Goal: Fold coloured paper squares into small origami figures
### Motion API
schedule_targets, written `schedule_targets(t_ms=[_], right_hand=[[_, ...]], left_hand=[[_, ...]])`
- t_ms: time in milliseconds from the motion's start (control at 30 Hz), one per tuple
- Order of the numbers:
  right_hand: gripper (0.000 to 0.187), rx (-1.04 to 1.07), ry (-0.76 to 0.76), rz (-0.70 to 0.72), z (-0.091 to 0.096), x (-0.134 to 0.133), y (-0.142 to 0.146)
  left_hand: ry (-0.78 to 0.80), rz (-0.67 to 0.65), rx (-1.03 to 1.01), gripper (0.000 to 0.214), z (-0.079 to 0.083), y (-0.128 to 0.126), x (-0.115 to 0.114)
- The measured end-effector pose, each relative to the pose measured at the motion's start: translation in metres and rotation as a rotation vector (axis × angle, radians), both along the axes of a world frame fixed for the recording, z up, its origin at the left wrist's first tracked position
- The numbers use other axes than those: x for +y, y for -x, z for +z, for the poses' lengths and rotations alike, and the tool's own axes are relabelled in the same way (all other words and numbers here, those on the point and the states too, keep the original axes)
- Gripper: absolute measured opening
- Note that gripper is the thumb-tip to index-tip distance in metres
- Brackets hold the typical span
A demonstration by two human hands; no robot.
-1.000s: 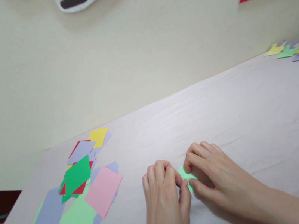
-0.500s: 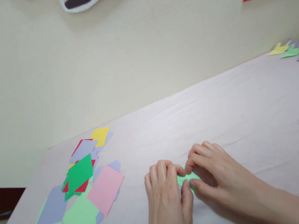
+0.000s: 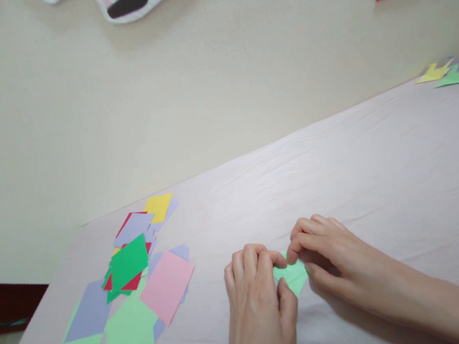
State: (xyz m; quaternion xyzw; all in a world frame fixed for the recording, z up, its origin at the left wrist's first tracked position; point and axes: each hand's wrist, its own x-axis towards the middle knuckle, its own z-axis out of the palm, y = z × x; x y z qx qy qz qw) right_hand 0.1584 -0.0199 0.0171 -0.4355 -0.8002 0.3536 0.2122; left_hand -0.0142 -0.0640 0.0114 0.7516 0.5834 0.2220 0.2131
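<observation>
A small light green folded paper piece [image 3: 293,277] lies on the white cloth-covered table [image 3: 364,174] between my two hands. My left hand [image 3: 259,307] curls over its left side, fingers bent, thumb pressed against the paper. My right hand [image 3: 335,263] pinches its upper right edge with fingertips together. Most of the paper is hidden under the fingers.
Loose paper sheets lie at the left: light green pieces [image 3: 125,339], a pink sheet [image 3: 168,286], a dark green one [image 3: 129,262], lilac, red and yellow [image 3: 159,205] ones. Folded coloured shapes [image 3: 453,75] sit at the far right edge. A wall rises behind the table.
The view has drifted slightly. My hands shifted a little to the right, and a bit more of the green paper shows below my right fingertips.
</observation>
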Motion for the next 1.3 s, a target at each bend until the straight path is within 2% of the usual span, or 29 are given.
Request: schedule_targets(t_ms=[167, 300, 367, 433, 533, 667, 833, 933, 1067, 1200, 1300], right_hand=[[0.044, 0.065, 0.0, 0.052, -0.001, 0.002, -0.006], [0.037, 0.082, -0.021, 0.051, -0.002, 0.0, -0.007], [0.034, 0.094, -0.04, 0.045, -0.002, -0.001, -0.007], [0.037, 0.128, -0.052, 0.045, -0.003, -0.001, -0.008], [0.047, 0.181, -0.058, 0.044, -0.003, 0.0, -0.009], [0.047, 0.178, -0.072, 0.048, -0.003, -0.002, -0.01], [0.04, 0.106, -0.082, 0.064, -0.002, -0.005, -0.008], [0.039, 0.075, -0.076, 0.064, -0.002, -0.006, -0.008], [0.033, 0.075, -0.063, 0.031, -0.002, -0.006, -0.007], [0.031, 0.066, -0.023, -0.034, -0.001, -0.004, -0.004], [0.016, 0.164, 0.046, -0.02, 0.0, -0.005, -0.002]], left_hand=[[-0.007, -0.039, 0.002, 0.027, 0.001, 0.004, 0.0], [-0.044, -0.054, 0.002, 0.026, 0.0, 0.007, 0.0], [-0.086, -0.06, 0.018, 0.033, -0.002, 0.008, 0.0], [-0.112, -0.073, 0.035, 0.036, -0.004, 0.009, -0.001], [-0.126, -0.08, 0.024, 0.03, -0.007, 0.01, -0.001], [-0.177, -0.038, -0.038, 0.041, -0.008, 0.011, -0.001], [-0.103, -0.033, -0.018, 0.019, -0.005, 0.01, -0.001], [-0.057, -0.027, -0.044, 0.014, -0.002, 0.008, -0.001], [0.016, -0.017, -0.157, 0.006, 0.003, 0.008, 0.003], [0.072, 0.01, -0.431, 0.005, 0.006, 0.008, 0.006], [0.062, 0.021, -0.565, 0.007, 0.006, 0.005, 0.007]])
